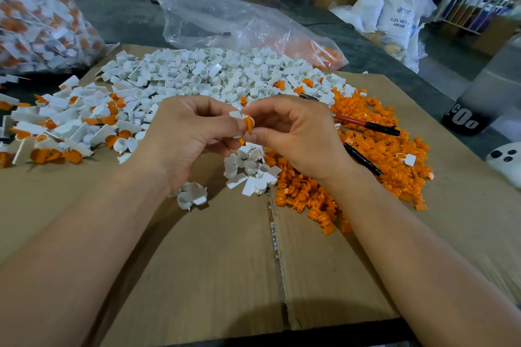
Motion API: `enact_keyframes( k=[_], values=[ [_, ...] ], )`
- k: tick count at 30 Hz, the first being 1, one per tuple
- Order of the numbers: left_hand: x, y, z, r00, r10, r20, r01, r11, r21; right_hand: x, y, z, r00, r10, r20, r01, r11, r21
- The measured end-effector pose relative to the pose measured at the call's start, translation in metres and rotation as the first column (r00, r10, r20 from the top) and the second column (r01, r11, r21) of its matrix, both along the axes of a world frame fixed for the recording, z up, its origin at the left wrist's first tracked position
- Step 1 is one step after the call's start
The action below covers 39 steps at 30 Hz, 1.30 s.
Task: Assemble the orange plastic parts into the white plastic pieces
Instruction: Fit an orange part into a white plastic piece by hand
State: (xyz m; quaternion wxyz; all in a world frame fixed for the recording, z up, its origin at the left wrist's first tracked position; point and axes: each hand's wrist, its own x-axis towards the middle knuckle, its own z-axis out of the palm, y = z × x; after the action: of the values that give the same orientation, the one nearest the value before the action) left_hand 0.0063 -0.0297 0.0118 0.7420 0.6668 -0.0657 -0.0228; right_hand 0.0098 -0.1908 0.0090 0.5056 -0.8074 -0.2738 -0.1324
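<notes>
I see my left hand (183, 132) and right hand (293, 132) meeting above the cardboard sheet (197, 262), fingers pinched shut together on one orange part (248, 123) seated against a white piece (235, 115). Loose white pieces (197, 76) crowd the far side, the orange pile (375, 160) sits right with two pens (366, 124). Bare cardboard lies open toward the near edge.
</notes>
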Motion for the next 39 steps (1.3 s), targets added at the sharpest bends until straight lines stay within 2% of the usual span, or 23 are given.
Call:
enact_keyframes(
  k=[21,29,39],
  values=[
    [-0.0006,0.0003,0.0007,1.000,-0.006,0.010,0.006,1.000,0.001,-0.0008,-0.0009,-0.0001,1.000,-0.014,-0.008,0.014,1.000,-0.009],
    [-0.0010,0.0006,0.0013,0.999,-0.022,-0.024,0.022,1.000,-0.016,-0.0029,0.0015,0.0010,0.977,-0.004,0.212,0.012,0.999,-0.038],
    [-0.0007,0.0004,0.0012,0.998,-0.033,-0.047,0.032,0.999,-0.017,-0.0029,0.0012,0.0018,0.975,-0.038,0.220,0.058,0.995,-0.085]
  ],
)
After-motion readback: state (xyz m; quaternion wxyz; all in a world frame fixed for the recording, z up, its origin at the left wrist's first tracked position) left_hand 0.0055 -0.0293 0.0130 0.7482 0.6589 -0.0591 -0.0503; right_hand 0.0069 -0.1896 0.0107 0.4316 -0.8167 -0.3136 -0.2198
